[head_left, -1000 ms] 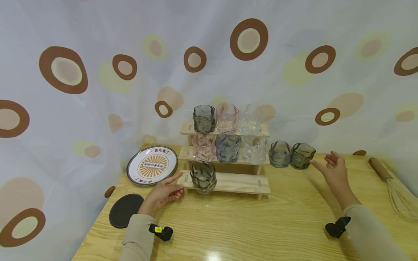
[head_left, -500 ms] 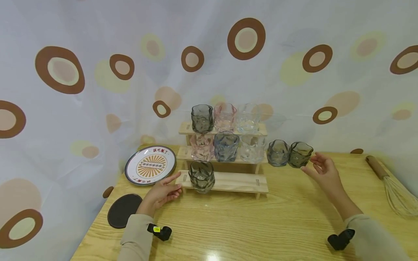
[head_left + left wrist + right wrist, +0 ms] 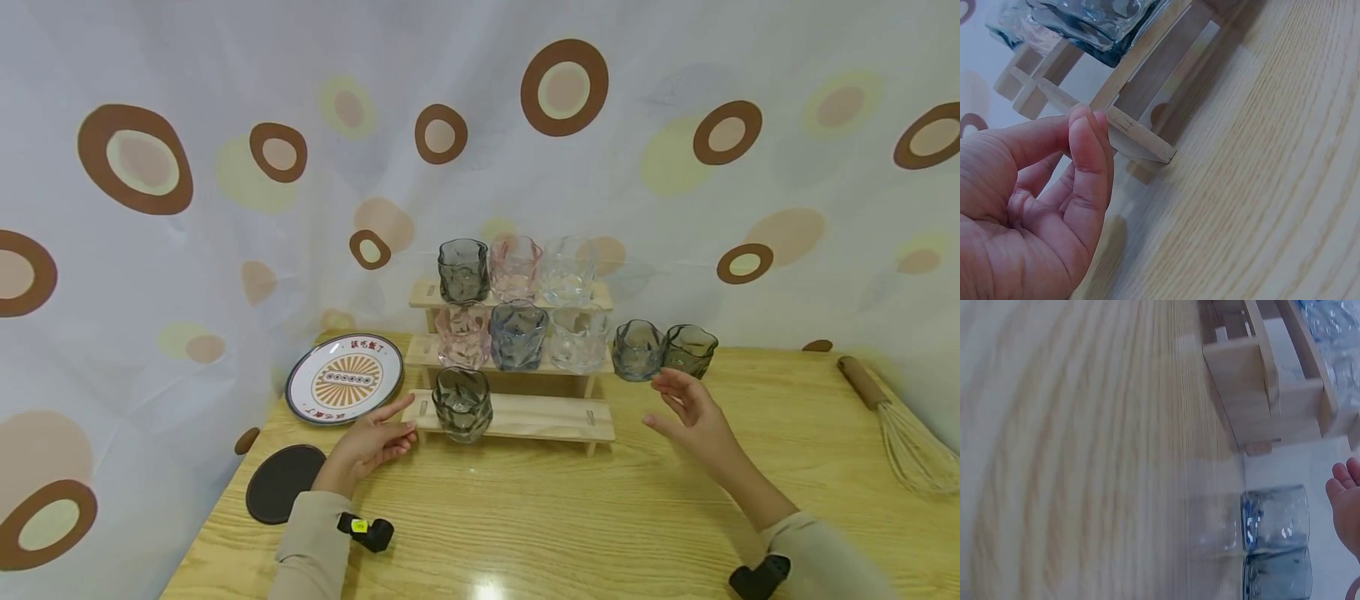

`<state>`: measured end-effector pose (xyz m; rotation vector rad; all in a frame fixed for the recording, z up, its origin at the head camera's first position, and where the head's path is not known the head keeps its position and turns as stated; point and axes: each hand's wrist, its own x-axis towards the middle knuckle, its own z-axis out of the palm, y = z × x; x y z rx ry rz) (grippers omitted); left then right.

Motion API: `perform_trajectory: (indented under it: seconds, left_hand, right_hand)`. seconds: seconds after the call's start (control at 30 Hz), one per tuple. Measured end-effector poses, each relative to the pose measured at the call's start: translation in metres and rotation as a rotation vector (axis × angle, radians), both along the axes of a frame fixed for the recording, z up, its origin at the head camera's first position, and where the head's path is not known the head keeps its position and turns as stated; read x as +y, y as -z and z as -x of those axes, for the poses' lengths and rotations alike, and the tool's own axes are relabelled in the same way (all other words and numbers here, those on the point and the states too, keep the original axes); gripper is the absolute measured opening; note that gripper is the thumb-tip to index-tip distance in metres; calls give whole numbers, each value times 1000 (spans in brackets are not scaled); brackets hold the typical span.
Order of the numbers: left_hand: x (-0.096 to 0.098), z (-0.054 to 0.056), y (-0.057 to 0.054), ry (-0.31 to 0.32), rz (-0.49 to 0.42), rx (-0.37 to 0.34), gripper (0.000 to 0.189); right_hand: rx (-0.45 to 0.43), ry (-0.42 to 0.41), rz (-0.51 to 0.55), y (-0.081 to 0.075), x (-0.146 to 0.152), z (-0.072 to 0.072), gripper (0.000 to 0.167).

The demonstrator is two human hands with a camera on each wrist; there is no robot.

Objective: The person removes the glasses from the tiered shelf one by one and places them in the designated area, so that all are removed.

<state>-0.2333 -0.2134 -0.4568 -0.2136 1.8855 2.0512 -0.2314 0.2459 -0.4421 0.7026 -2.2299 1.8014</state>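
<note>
My left hand (image 3: 367,450) pinches the left end of the lowest step of a three-tier wooden shelf (image 3: 551,418), thumb and index finger at the board's corner in the left wrist view. Close to those fingers, a smoky grey glass (image 3: 462,407) stands on that step. My right hand (image 3: 697,429) is raised with relaxed fingers and nothing in it, to the right of the shelf. In the head view it overlaps the lower part of an olive-grey glass (image 3: 691,343). That glass stands beside a blue-grey glass (image 3: 637,352) on the table.
The middle step carries pink (image 3: 462,335), blue (image 3: 519,336) and clear glasses; the top step has grey (image 3: 462,271), pink and clear ones. A patterned plate (image 3: 300,400) and black round coaster (image 3: 285,485) lie left, a whisk (image 3: 900,425) far right.
My right hand has moved from the right side of the olive-grey glass to the left and toward me, coming away empty. The left hand has stayed at the shelf's end.
</note>
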Motion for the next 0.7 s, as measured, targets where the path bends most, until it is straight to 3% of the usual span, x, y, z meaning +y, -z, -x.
perform_trajectory:
  seconds: [0.23, 0.7]
  left_hand:
    - [0, 1, 1, -1, 2, -3, 58]
    - [0, 1, 3, -4, 0, 0, 58]
  right_hand:
    - [63, -116, 37, 4, -29, -6, 65]
    - [56, -269, 75, 14, -90, -10, 69]
